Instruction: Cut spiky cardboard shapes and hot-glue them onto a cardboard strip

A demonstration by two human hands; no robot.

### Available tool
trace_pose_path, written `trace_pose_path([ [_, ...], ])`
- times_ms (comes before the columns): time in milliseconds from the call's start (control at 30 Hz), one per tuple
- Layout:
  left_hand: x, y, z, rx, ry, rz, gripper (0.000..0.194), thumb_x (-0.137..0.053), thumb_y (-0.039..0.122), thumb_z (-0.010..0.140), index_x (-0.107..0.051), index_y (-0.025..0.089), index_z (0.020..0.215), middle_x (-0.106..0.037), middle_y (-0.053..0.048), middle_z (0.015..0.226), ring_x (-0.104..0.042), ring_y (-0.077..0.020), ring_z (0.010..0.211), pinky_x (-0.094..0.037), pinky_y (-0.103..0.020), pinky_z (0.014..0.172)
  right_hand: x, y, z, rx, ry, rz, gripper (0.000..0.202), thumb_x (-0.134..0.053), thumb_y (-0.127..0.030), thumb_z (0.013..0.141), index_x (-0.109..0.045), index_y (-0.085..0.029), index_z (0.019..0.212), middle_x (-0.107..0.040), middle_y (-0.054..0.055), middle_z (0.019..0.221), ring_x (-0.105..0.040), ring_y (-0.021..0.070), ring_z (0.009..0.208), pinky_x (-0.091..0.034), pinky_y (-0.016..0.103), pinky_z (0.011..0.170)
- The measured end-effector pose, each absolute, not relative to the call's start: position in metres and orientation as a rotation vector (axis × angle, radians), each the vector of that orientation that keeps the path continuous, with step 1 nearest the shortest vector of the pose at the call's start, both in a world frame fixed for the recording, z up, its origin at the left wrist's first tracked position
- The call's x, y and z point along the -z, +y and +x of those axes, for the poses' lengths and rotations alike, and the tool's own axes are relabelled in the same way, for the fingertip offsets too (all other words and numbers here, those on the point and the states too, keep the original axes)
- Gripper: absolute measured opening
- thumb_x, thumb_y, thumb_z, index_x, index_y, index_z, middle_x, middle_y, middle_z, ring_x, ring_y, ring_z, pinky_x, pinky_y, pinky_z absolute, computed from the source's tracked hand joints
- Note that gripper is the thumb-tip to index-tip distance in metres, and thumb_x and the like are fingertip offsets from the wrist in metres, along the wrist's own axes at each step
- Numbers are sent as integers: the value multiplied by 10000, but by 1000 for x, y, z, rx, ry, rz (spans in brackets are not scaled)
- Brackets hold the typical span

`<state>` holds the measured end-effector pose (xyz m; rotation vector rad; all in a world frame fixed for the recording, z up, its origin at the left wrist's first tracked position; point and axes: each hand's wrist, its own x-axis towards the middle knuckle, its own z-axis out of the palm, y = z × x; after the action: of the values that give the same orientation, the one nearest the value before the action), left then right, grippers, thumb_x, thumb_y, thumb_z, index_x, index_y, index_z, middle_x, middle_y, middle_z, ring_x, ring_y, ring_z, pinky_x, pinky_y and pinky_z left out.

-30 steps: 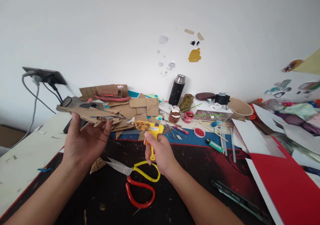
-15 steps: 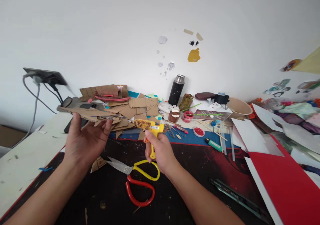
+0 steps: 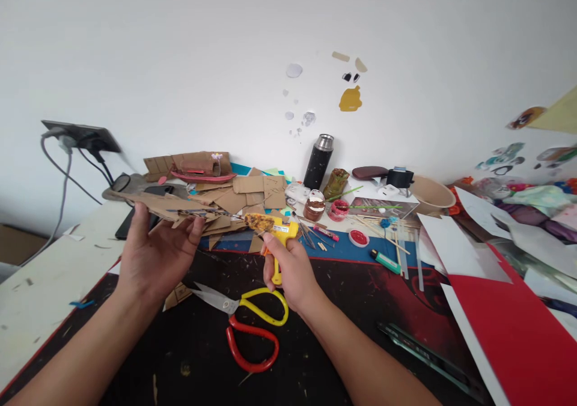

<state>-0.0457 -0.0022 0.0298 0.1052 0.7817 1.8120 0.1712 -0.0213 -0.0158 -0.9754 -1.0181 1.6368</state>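
Observation:
My left hand (image 3: 157, 256), palm up with thumb and fingers curled, supports a long, layered brown cardboard piece (image 3: 164, 204) above the table. My right hand (image 3: 291, 269) is wrapped round the handle of a yellow glue gun (image 3: 280, 232). The gun's stained front points left, and its tip is near the right end of the cardboard piece. Below and between both hands, scissors (image 3: 231, 305) with one yellow and one red handle lie open on the black mat. A small cardboard scrap (image 3: 177, 296) is beside their blades.
Behind my hands are cardboard scraps (image 3: 265, 191), a pink-edged cardboard boat (image 3: 202, 170), a black flask (image 3: 319, 161) and open paint jars (image 3: 314, 206). A cutter (image 3: 424, 353) and red sheet (image 3: 514, 322) lie right. A power strip (image 3: 81, 137) with cables is at left.
My left hand and the cardboard piece have shifted slightly right. My right hand and the glue gun have also moved slightly right. The scissors stay put.

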Motion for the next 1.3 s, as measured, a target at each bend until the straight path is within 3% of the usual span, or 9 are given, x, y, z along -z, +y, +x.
trace_pose_path([
  [267,-31,-4,-45,-1799,759,111,314,-706,533,1139,-829,334,1349,-886,-93,1081,-885,-269,918,-784,-314,721,16,-21,171,-1643,-1019,-991,627,-841,-829,868,-630,-247,762,-519,-67,430,-437,111,329,-320,229,371],
  [500,-38,-6,-40,-1781,797,113,467,-527,580,1218,-808,214,1288,-877,-72,1030,-875,-240,846,-769,-302,683,15,-21,171,-1638,-1019,-991,650,-843,-859,854,-631,-249,774,-518,-72,431,-441,115,326,-314,234,374],
  [667,-38,-5,-41,-1787,790,157,503,-450,559,1243,-814,214,1244,-884,-75,1019,-875,-234,840,-766,-295,669,14,-22,172,-1633,-1036,-991,636,-824,-844,869,-628,-247,764,-528,-59,430,-437,112,327,-310,234,379],
  [933,-33,-4,-43,-1798,761,126,396,-651,564,1170,-819,222,1277,-878,-83,1056,-877,-254,871,-780,-319,712,14,-22,171,-1648,-1031,-982,604,-832,-810,875,-627,-251,775,-535,-63,427,-438,114,330,-317,230,379],
  [1200,-36,-4,-41,-1794,793,110,478,-528,588,1216,-810,207,1278,-869,-82,1009,-878,-246,845,-776,-310,697,17,-21,172,-1635,-1022,-981,625,-826,-837,874,-632,-250,783,-518,-68,425,-443,117,320,-294,236,373],
  [1300,-34,-3,-42,-1788,783,114,470,-573,590,1200,-803,195,1310,-876,-99,1042,-878,-252,867,-779,-313,710,16,-21,172,-1636,-1016,-978,615,-834,-823,872,-631,-250,783,-521,-70,427,-438,113,320,-288,233,371],
])
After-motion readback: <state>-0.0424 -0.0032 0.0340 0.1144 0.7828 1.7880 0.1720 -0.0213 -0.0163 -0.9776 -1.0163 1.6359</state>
